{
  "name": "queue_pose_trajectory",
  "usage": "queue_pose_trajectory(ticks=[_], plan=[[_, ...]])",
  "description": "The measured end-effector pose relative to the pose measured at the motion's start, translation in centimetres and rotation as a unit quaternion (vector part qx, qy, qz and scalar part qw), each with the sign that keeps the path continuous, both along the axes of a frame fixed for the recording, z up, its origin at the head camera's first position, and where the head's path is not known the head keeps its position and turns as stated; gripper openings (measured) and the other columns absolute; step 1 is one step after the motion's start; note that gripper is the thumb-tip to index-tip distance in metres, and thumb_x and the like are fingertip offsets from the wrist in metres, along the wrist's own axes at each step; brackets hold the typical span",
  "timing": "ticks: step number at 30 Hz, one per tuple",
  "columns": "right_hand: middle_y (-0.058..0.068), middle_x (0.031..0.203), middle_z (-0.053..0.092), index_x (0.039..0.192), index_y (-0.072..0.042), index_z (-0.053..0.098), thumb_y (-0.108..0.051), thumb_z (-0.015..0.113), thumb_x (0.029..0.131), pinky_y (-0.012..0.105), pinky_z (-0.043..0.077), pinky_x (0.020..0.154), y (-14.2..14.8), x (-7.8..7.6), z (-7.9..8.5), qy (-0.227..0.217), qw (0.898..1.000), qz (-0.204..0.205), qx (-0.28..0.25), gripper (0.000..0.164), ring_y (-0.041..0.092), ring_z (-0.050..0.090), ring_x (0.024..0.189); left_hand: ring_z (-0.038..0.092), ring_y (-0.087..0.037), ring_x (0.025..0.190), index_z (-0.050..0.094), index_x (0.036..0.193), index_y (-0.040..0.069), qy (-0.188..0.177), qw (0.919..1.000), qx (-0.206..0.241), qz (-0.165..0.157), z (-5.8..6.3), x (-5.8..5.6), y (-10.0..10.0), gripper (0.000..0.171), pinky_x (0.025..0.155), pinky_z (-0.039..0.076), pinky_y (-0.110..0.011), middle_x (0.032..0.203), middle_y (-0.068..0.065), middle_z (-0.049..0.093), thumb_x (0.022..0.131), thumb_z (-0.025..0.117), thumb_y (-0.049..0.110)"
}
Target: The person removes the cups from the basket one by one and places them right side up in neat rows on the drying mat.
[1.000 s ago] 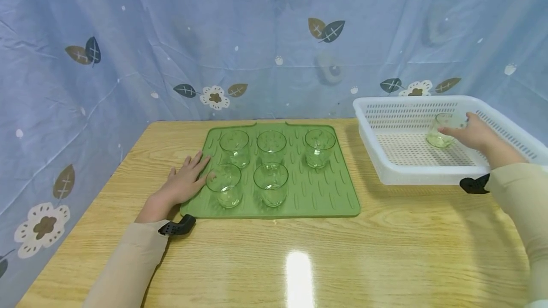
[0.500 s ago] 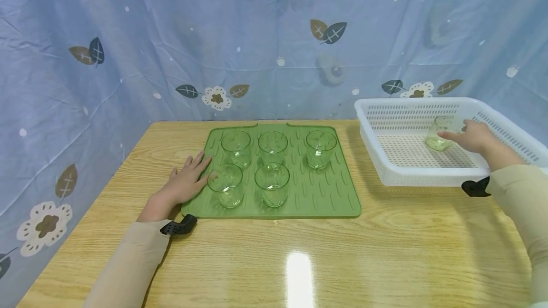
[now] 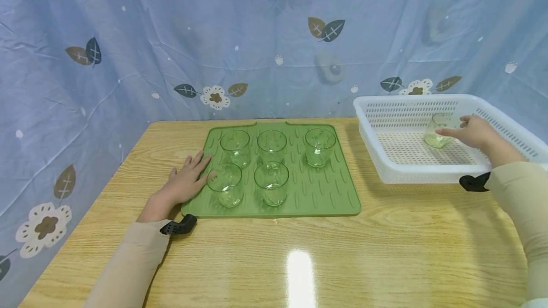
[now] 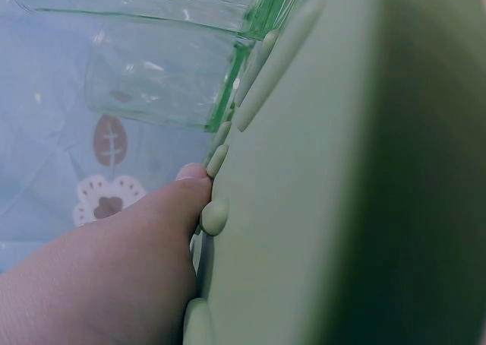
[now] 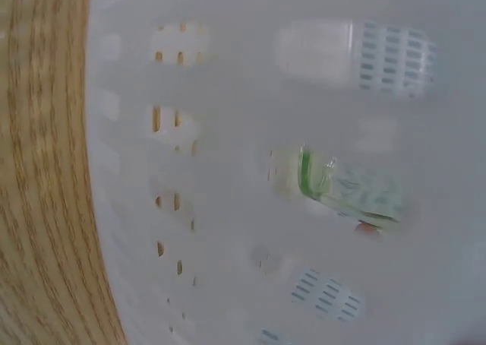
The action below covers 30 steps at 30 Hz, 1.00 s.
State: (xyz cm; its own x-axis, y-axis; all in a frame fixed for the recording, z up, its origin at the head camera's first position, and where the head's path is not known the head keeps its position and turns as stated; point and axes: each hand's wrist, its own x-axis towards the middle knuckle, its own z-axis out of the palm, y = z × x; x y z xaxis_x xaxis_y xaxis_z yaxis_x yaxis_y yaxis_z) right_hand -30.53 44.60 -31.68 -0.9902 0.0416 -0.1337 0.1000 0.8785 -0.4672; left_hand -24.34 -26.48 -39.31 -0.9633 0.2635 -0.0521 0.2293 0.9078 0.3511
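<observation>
My left hand [image 3: 185, 182] lies with spread fingers on the left edge of the ribbed green mat [image 3: 317, 198]. In the left wrist view its thumb [image 4: 163, 212] rests on the mat's ribs. Near that thumb stands a clear green-tinted drinking glass [image 3: 229, 198], one of several on the mat. My right hand [image 3: 477, 134] reaches into the white plastic basket [image 3: 411, 169]. Its thumb lies across the near side of another drinking glass [image 3: 433, 137] inside. Whether the other fingers grip this glass is unclear. Through the blurred basket wall, the right wrist view shows the glass [image 5: 357, 185] and a fingertip.
The mat and basket are on a wooden table [image 3: 239, 265], the basket to the right of the mat. Three glasses stand in the mat's back row, with two in front. Behind the table hangs a blue patterned curtain [image 3: 274, 27].
Inside the basket, my right thumb and the glass have shifted slightly left together. The right index finger is more bent than before. My left hand and the glasses on the mat stay put.
</observation>
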Motion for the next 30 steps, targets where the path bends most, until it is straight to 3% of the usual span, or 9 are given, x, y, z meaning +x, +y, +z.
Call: queue_pose_trajectory(ticks=[6, 13, 20, 22, 23, 25, 27, 29, 30], plan=[[0.052, 0.15, 0.009, 0.148, 0.027, -0.002, -0.057, 0.052, 0.103, 0.078, 0.025, 0.104, -0.1, 0.4, 0.6, 0.011, 0.999, 0.001, -0.041, 0.11, 0.07, 0.015, 0.132, -0.001, -0.051, 0.152, 0.019, 0.165, 0.008, 0.003, 1.0, -0.008, -0.001, -0.1, -0.1, -0.1, 0.076, 0.108, -0.002, -0.081, 0.17, -0.021, 0.003, 0.109, 0.035, 0.057], [0.045, 0.158, 0.003, 0.151, 0.02, -0.013, -0.05, 0.054, 0.104, 0.077, 0.02, 0.108, -0.4, 0.6, 1.1, 0.025, 0.99, -0.001, -0.14, 0.108, 0.067, 0.008, 0.14, -0.001, -0.051, 0.152, 0.019, 0.165, 0.009, 0.005, 0.9999, -0.011, -0.001, -0.2, -0.2, -0.2, 0.076, 0.109, -0.002, -0.081, 0.17, -0.02, 0.003, 0.109, 0.034, 0.057], [0.04, 0.161, 0.005, 0.153, 0.017, -0.014, -0.046, 0.054, 0.105, 0.076, 0.017, 0.111, -0.6, 0.9, 1.3, 0.047, 0.984, 0.002, -0.172, 0.105, 0.064, 0.003, 0.144, -0.001, -0.051, 0.152, 0.019, 0.165, 0.01, 0.005, 1.0, -0.006, -0.001, -0.2, -0.1, -0.1, 0.076, 0.109, -0.003, -0.081, 0.17, -0.02, 0.003, 0.109, 0.033, 0.058], [0.027, 0.16, 0.027, 0.155, 0.015, -0.01, -0.049, 0.055, 0.104, 0.071, 0.021, 0.113, -0.7, 1.0, 1.4, 0.054, 0.985, -0.008, -0.163, 0.104, 0.06, 0.007, 0.146, -0.001, -0.051, 0.152, 0.02, 0.165, 0.01, 0.005, 1.0, -0.006, 0.0, -0.2, -0.1, -0.1, 0.076, 0.108, -0.003, -0.081, 0.17, -0.02, 0.003, 0.109, 0.033, 0.058], [0.025, 0.16, 0.028, 0.155, 0.015, -0.01, -0.048, 0.055, 0.104, 0.071, 0.019, 0.114, -0.6, 1.1, 1.5, 0.057, 0.984, -0.004, -0.17, 0.104, 0.059, 0.005, 0.147, -0.001, -0.051, 0.152, 0.02, 0.165, 0.01, 0.005, 1.0, -0.006, 0.0, -0.2, -0.1, 0.0, 0.076, 0.109, -0.003, -0.081, 0.17, -0.02, 0.003, 0.109, 0.033, 0.058], [0.005, 0.152, 0.039, 0.156, 0.013, -0.01, -0.046, 0.056, 0.104, 0.069, 0.017, 0.116, -0.7, 1.2, 1.7, 0.062, 0.981, 0.001, -0.183, 0.102, 0.056, 0.002, 0.149, -0.001, -0.051, 0.152, 0.02, 0.165, 0.01, 0.004, 1.0, -0.006, 0.001, -0.2, -0.1, -0.1, 0.076, 0.108, -0.003, -0.081, 0.17, -0.02, 0.003, 0.109, 0.033, 0.059], [-0.014, 0.136, 0.039, 0.158, 0.009, -0.009, -0.046, 0.056, 0.104, 0.066, 0.016, 0.118, -0.8, 1.4, 2.0, 0.066, 0.979, 0.001, -0.191, 0.101, 0.051, 0.002, 0.151, -0.001, -0.051, 0.152, 0.02, 0.165, 0.01, 0.004, 1.0, -0.004, 0.002, -0.2, 0.0, -0.1, 0.077, 0.108, -0.003, -0.081, 0.17, -0.02, 0.003, 0.108, 0.033, 0.059], [-0.015, 0.134, 0.038, 0.158, 0.008, -0.012, -0.041, 0.056, 0.105, 0.068, 0.009, 0.118, -0.9, 1.7, 2.2, 0.069, 0.973, 0.015, -0.219, 0.1, 0.049, -0.005, 0.151, -0.002, -0.051, 0.152, 0.019, 0.166, 0.01, 0.002, 1.0, -0.004, 0.003, -0.2, -0.1, -0.1, 0.078, 0.109, -0.003, -0.081, 0.17, -0.019, 0.002, 0.108, 0.032, 0.061], [-0.021, 0.127, 0.036, 0.16, 0.005, -0.012, -0.042, 0.056, 0.105, 0.066, 0.008, 0.119, -1.1, 1.9, 2.3, 0.07, 0.973, 0.013, -0.221, 0.099, 0.047, -0.006, 0.152, -0.002, -0.051, 0.152, 0.019, 0.165, 0.01, 0.002, 1.0, -0.003, 0.002, -0.2, -0.1, -0.2, 0.078, 0.109, -0.004, -0.081, 0.17, -0.019, 0.002, 0.108, 0.032, 0.061]])
